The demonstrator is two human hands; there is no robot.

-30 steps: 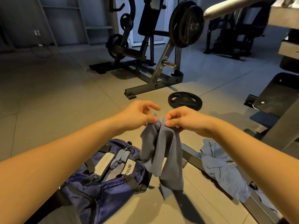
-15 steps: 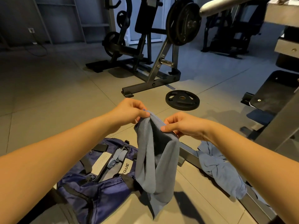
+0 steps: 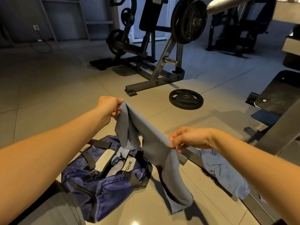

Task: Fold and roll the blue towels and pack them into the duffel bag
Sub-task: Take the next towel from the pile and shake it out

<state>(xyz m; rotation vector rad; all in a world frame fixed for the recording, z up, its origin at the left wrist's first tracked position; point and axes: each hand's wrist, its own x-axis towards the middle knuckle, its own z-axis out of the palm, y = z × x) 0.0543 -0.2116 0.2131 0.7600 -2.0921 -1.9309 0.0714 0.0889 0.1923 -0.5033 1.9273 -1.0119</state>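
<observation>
Above the duffel bag [image 3: 103, 181], the left hand [image 3: 110, 106] and right hand [image 3: 190, 138] have drawn apart. A second ago they pinched the blue towel [image 3: 151, 143] almost knuckle to knuckle; now its top edge runs taut between them. The left grips one corner, farther out and higher; the right pinches the other between thumb and fingers, nearer and lower. The cloth hangs past the bag's right end toward the floor tiles [image 3: 48, 95]. A second blue towel [image 3: 224, 172] lies crumpled over the bench frame [image 3: 193, 155].

Hands [image 3: 112, 106] apart, towel [image 3: 151, 143] stretched.
</observation>
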